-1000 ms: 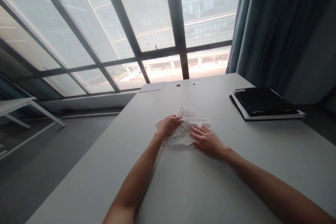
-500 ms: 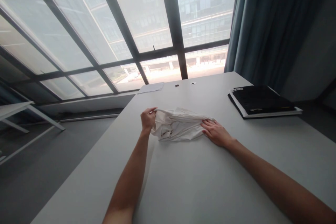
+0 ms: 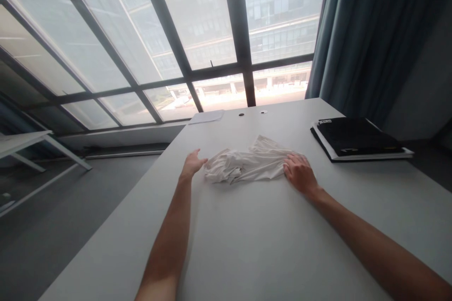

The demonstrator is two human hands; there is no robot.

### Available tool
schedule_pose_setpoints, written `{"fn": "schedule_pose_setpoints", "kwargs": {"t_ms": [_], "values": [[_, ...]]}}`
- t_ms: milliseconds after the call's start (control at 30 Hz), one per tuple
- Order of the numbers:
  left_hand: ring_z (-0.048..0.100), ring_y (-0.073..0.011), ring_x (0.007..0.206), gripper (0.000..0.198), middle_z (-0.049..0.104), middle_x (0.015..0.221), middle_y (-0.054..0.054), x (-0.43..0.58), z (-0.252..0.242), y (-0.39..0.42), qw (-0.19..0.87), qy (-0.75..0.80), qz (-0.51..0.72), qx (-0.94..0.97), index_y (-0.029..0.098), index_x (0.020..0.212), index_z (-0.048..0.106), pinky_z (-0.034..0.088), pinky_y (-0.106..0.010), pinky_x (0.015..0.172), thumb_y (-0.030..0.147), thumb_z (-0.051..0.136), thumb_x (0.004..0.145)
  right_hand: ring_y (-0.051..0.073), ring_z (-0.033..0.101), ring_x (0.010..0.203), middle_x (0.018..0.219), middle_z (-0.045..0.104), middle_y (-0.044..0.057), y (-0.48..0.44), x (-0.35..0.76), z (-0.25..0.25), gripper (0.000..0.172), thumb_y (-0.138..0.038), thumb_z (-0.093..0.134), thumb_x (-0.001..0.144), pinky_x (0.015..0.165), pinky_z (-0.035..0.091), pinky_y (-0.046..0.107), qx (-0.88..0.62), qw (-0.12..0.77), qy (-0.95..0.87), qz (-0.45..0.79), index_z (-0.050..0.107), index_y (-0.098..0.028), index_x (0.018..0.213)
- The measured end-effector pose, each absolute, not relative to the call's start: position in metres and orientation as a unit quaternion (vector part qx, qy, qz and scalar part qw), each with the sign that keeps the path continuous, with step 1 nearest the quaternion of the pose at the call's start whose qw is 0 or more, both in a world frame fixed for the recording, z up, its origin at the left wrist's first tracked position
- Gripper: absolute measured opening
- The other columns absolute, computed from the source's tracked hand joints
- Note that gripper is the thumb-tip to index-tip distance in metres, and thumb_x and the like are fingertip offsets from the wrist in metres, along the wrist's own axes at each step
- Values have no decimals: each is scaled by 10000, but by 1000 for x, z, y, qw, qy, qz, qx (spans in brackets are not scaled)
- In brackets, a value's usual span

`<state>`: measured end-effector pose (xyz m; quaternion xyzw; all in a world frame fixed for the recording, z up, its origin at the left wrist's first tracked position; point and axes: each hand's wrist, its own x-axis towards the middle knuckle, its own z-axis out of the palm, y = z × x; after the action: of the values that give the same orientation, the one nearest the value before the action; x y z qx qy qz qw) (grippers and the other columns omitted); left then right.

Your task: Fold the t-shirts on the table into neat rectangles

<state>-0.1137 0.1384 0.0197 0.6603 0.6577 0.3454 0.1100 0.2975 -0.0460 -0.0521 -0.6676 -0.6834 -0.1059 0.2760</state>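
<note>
The right hand [image 3: 299, 174] lies over the right end of a crumpled white cloth [image 3: 259, 164]; whether its fingers pinch, I cannot tell. From there the cloth stretches leftward, long axis crosswise on the table [image 3: 240, 235], towards the left hand [image 3: 192, 164], thumb and fingers apart, just beside its other end.

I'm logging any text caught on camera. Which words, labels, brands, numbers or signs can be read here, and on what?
No text can be read.
Small pale label on the black stack: dark marks, too small and blurred to read.
Crumpled white cloth: no lettering visible.
Pale sheet beyond it: no lettering visible.
</note>
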Motion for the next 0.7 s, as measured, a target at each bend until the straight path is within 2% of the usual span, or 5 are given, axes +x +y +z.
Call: {"fn": "schedule_pose_setpoints", "kwargs": {"t_ms": [167,267,400,500,700], "values": [[595,-229,1221,367,647,1296,-108,-61,11,127,84,456,350,814,175,1261,651,413,-374,1114,246,556,913,252,573,1160,1217,680,111,-59,269,-39,298,-222,477,966,1028,421,377,-575,297,-760,-58,692,-177,1167],[596,-220,1215,370,649,1296,-90,-38,-4,118,135,389,289,864,190,1249,673,427,-349,1106,308,586,909,244,589,1098,1153,694,97,-64,260,-39,283,-246,489,977,995,426,363,-554,265,-788,-34,689,-201,1172],[674,-193,1027,330,699,1174,-55,-35,-15,114,174,431,244,851,231,1167,728,503,-295,988,248,619,856,266,569,1135,1194,675,107,-62,262,-47,267,-317,509,983,999,401,386,-593,223,-772,-47,694,-210,1144],[696,-175,893,282,720,1072,-52,-46,-11,119,135,514,269,803,225,1071,762,526,-258,896,209,610,833,271,564,1142,1211,669,117,-56,272,-52,284,-352,481,998,988,392,392,-634,213,-740,-69,697,-205,1108],[681,-239,964,271,738,979,-104,-70,0,131,76,607,286,738,173,1029,744,503,-332,926,170,564,827,268,604,1070,1124,699,124,-45,300,-52,289,-327,459,1003,943,405,376,-694,224,-680,-72,699,-177,1062]]}}
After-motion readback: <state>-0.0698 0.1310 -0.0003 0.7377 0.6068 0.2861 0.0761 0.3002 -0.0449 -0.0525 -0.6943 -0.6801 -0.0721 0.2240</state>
